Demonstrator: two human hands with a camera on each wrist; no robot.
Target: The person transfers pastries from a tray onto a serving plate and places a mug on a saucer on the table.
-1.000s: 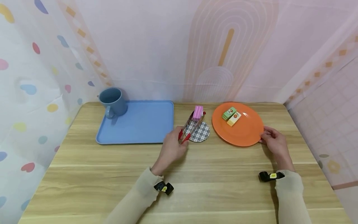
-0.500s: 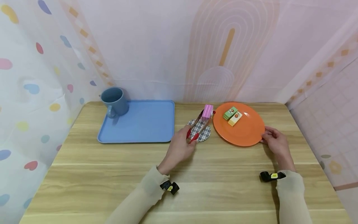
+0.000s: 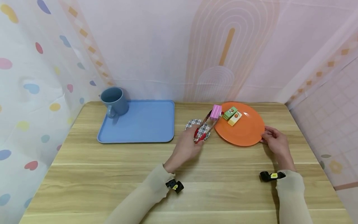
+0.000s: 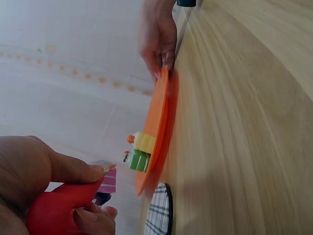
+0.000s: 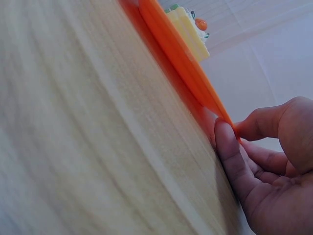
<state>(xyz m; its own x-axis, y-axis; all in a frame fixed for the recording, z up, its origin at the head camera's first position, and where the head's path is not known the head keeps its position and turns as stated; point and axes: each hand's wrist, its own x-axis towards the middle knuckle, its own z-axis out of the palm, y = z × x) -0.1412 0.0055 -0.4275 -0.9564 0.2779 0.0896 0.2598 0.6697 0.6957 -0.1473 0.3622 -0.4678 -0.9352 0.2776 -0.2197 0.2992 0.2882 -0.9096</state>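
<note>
My left hand (image 3: 188,145) grips red-handled tongs (image 3: 200,137). Between the tips of the tongs is a pink striped toy cake slice (image 3: 216,112), held up by the left edge of an orange plate (image 3: 243,137). On that plate a green toy cake slice (image 3: 230,113) and a yellow one (image 3: 235,119) sit side by side, each topped with a small orange ball. My right hand (image 3: 276,143) pinches the plate's right rim between thumb and fingers, as the right wrist view shows. Below the tongs lies a round plaid coaster (image 3: 193,122), partly covered by hand and tongs.
A blue tray (image 3: 151,121) lies at the left of the wooden table (image 3: 223,186). At its back left corner stands a blue-grey mug (image 3: 114,101). Patterned cloth (image 3: 145,49) hangs along the table's back edge and both sides.
The left hand has carried the tongs and the pink cake slice to the right, from over the coaster to the plate's left edge. The right hand and the plate stay put.
</note>
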